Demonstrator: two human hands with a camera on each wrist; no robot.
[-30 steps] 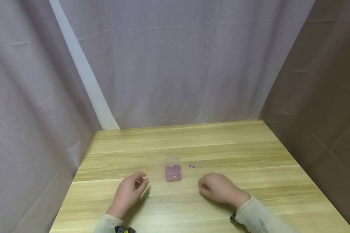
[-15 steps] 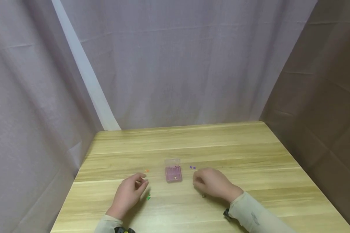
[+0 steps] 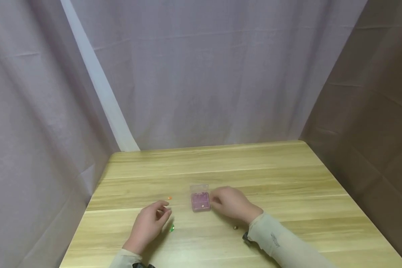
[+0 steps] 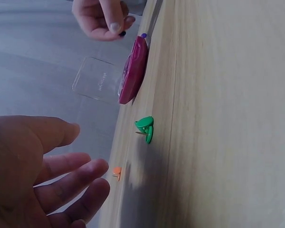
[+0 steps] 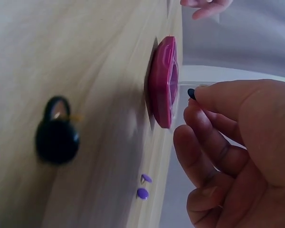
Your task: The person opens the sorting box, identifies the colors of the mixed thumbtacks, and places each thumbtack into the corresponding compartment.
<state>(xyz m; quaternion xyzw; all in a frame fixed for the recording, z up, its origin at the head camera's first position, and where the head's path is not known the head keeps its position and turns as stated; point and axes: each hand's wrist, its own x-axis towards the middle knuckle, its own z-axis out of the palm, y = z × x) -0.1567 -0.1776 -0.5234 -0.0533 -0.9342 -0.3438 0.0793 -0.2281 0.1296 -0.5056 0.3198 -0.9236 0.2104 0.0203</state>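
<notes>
My right hand is beside the pink box, pinching a black thumbtack between thumb and index finger. The box's clear lid stands raised at its back, and a small pale dot shows inside. My left hand hovers left of the box, fingers relaxed and holding nothing. Close by it lie green thumbtacks, with orange thumbtacks farther back. Two purple thumbtacks lie right of the box; the right hand hides them in the head view.
More black tack heads, blurred in the right wrist view, lie on the wooden table nearer the right forearm. Grey curtains hang behind the table and along both sides.
My right hand has moved left and forward to the box with a black tack, uncovering the dark tack left on the table and covering the purple ones. The left hand stays about where it was.
</notes>
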